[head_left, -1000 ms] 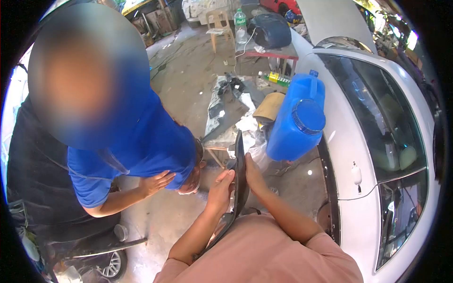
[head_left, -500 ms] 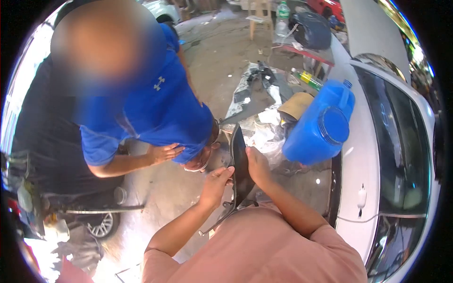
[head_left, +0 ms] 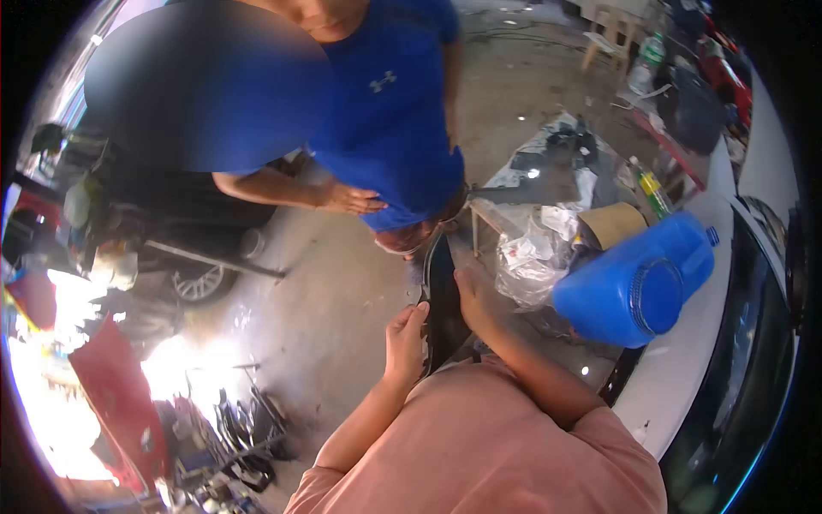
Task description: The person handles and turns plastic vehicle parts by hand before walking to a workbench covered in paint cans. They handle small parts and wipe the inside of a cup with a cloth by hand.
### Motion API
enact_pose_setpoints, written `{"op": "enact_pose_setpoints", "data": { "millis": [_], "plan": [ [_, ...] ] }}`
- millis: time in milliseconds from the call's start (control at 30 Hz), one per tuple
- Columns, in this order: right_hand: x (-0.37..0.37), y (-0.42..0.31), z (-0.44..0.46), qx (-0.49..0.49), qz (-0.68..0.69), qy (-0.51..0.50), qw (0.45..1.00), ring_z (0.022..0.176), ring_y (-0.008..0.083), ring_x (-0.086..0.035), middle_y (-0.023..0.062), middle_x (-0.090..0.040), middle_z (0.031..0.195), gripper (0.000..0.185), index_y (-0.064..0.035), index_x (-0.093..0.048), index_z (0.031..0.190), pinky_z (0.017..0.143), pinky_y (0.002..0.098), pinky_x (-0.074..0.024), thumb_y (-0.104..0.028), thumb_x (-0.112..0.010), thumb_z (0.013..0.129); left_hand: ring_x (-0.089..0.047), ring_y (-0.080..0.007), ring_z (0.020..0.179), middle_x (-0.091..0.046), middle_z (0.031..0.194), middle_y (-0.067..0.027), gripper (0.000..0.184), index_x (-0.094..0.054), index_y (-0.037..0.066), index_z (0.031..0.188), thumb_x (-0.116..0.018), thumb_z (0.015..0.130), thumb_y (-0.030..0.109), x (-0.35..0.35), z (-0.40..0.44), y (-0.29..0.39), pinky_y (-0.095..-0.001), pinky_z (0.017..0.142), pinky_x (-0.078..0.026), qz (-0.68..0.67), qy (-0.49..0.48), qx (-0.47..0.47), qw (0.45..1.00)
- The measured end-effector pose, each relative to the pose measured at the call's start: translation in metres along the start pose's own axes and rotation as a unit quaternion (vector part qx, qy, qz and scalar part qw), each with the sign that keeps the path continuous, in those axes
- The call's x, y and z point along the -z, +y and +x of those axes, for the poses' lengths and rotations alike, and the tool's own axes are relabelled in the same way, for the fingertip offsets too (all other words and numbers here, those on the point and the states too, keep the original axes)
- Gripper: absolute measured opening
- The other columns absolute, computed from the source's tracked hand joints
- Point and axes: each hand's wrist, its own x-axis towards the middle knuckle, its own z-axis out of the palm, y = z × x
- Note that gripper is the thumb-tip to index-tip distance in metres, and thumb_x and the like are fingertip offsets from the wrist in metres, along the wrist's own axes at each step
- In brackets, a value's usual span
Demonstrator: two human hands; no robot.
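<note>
A long, narrow black panel [head_left: 443,313] stands on edge in front of my chest, its far end pointing away from me. My left hand [head_left: 406,343] is closed on its left edge, thumb on top. On the opposite side my right hand [head_left: 476,301] grips the panel's right edge, slightly blurred, its fingers partly hidden. The panel's near end meets my pink shirt. What kind of part it is, I cannot make out.
A person in a blue shirt [head_left: 385,128] stands just ahead. To the right are a blue jug [head_left: 591,295], a clear plastic bag [head_left: 527,265], a yellow-labelled bottle [head_left: 652,190] and a white car [head_left: 685,364]. A red panel [head_left: 120,394] is at left.
My view has turned left, so the person, the jug and the car sit further right in it. Both hands keep their hold on the black panel.
</note>
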Motion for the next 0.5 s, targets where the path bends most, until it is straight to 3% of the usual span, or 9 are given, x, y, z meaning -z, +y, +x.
{"op": "enact_pose_setpoints", "data": {
  "millis": [333, 500],
  "plan": [
    [-0.020, 0.034, -0.012, 0.053, 0.036, -0.125, 0.990, 0.074, 0.0470, -0.054, 0.0244, -0.055, 0.075, 0.049, -0.0006, -0.057, 0.087, 0.066, 0.0462, -0.0429, -0.045, -0.043, 0.102, -0.050, -0.0060, 0.072, -0.058, 0.076, 0.0039, 0.026, -0.062, 0.009, 0.075, -0.059, 0.097, 0.022, 0.021, -0.033, -0.019, -0.0255, 0.071, -0.042, -0.054, 0.048, 0.022, 0.997],
    [-0.031, 0.033, -0.011, 0.055, 0.034, -0.198, 0.978, 0.078, 0.0472, -0.056, 0.0256, -0.057, 0.078, 0.051, 0.0003, -0.058, 0.089, 0.068, 0.0456, -0.0442, -0.046, -0.041, 0.102, -0.043, -0.0051, 0.069, -0.048, 0.071, 0.0060, 0.029, -0.056, 0.008, 0.071, -0.061, 0.097, 0.021, 0.036, -0.038, -0.047, -0.0245, 0.066, -0.039, -0.032, 0.079, -0.054, 0.995]
  ]
}}
